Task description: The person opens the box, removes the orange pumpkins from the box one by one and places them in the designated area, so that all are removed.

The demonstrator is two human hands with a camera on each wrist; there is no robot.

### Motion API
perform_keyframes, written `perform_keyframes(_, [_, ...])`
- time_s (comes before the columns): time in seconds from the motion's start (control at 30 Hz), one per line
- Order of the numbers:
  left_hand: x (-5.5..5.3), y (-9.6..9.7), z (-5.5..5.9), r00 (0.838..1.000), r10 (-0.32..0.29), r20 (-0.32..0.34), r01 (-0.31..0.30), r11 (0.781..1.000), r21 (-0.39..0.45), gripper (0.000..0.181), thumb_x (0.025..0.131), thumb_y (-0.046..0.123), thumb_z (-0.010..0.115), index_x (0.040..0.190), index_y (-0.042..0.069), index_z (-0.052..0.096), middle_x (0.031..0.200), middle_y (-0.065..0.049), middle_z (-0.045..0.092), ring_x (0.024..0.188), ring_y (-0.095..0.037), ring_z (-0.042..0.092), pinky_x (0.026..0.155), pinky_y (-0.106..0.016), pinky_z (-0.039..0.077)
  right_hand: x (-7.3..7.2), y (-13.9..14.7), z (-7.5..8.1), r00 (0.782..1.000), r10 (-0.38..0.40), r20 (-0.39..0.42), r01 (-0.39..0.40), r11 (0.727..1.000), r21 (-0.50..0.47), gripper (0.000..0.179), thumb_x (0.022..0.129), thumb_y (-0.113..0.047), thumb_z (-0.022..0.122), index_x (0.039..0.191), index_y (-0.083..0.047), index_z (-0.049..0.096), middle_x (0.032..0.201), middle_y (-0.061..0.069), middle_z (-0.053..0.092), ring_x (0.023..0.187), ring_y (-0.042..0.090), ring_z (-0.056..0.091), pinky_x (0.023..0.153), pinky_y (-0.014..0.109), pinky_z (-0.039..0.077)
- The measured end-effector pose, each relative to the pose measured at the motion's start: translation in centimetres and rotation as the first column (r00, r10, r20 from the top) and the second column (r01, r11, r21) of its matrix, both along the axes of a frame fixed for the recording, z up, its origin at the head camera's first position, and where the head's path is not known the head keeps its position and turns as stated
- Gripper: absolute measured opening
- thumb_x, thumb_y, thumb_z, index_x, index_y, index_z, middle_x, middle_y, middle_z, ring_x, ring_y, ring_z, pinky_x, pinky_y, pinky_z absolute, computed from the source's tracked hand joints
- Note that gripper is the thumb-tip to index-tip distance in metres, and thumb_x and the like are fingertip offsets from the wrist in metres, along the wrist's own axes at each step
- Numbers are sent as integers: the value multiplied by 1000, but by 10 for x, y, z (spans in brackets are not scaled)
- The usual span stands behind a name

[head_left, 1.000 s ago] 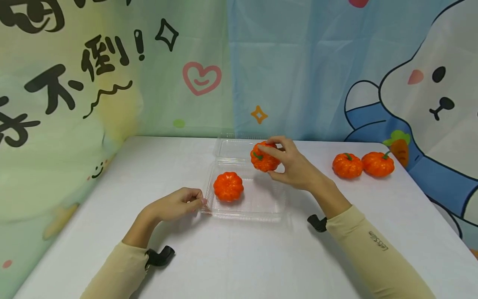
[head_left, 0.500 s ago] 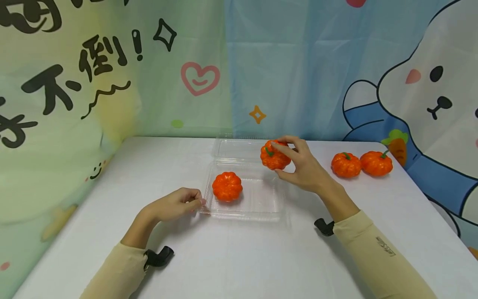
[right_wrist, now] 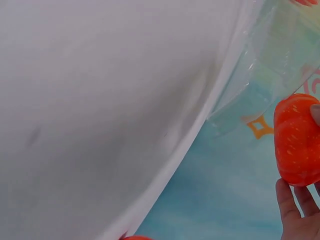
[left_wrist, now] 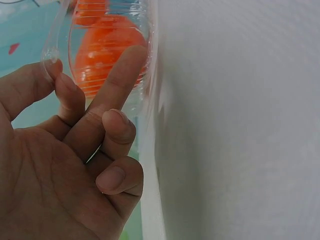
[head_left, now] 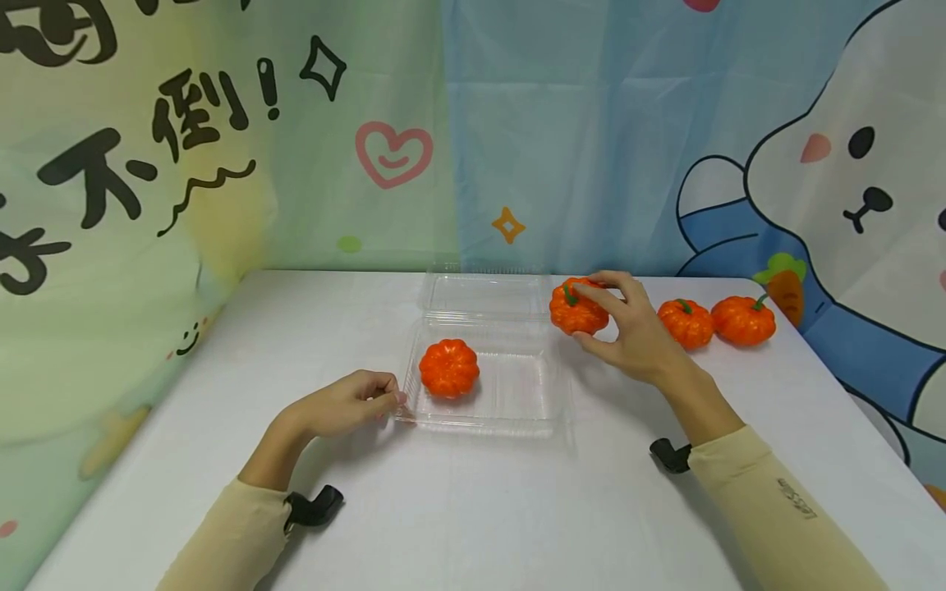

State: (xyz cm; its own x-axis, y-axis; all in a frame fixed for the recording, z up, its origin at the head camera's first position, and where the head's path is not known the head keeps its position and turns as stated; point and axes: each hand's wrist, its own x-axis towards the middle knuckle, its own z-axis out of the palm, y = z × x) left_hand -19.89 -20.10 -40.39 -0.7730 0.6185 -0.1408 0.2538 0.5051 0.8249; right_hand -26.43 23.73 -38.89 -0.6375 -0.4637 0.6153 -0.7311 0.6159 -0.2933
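Note:
A clear plastic clamshell box lies with its lid folded back on the white table. One small orange pumpkin sits in the box's left half; the left wrist view shows it through the ribbed wall. My left hand pinches the box's near left rim between thumb and index finger. Held up in the fingers of my right hand is another orange pumpkin with a green stem, just right of the box. In the right wrist view only part of this pumpkin and some fingertips show.
Two more orange pumpkins stand side by side at the table's back right, the left one partly behind the right hand. A printed cloth backdrop hangs behind the back edge of the white table.
My right hand has moved right with its pumpkin, from over the box to beyond its right side. The left hand stays at the box's rim.

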Motion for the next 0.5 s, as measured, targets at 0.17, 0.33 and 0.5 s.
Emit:
perform_keyframes(0.17, [-1, 0, -1, 1000, -4, 1, 4, 1000, 5, 28, 106, 23, 54, 91, 0, 59, 78, -9, 56, 70, -13, 44, 64, -25, 34, 5, 13, -2, 998, -59, 38, 59, 998, -14, 65, 81, -6, 85, 140, -11, 59, 141, 21, 45, 128, 39, 44, 94, 58, 46])
perform_keyframes(0.33, [0, 0, 0, 1000, -3, 3, 3, 1000, 7, 28, 106, 23, 55, 91, -1, 59, 78, -9, 55, 69, -13, 43, 63, -25, 33, 9, 22, -3, 995, -90, 44, 91, 996, -9, 60, 81, -5, 83, 137, -8, 61, 141, 25, 44, 128, 42, 44, 95, 59, 45])
perform_keyframes(0.5, [0, 0, 0, 1000, -3, 2, 3, 1000, 3, 28, 106, 23, 54, 91, -1, 59, 78, -9, 55, 70, -13, 43, 63, -25, 32, 11, 29, -1, 988, -145, 62, 144, 989, 15, 59, 83, -6, 83, 138, -7, 61, 141, 24, 44, 128, 43, 45, 95, 60, 47])
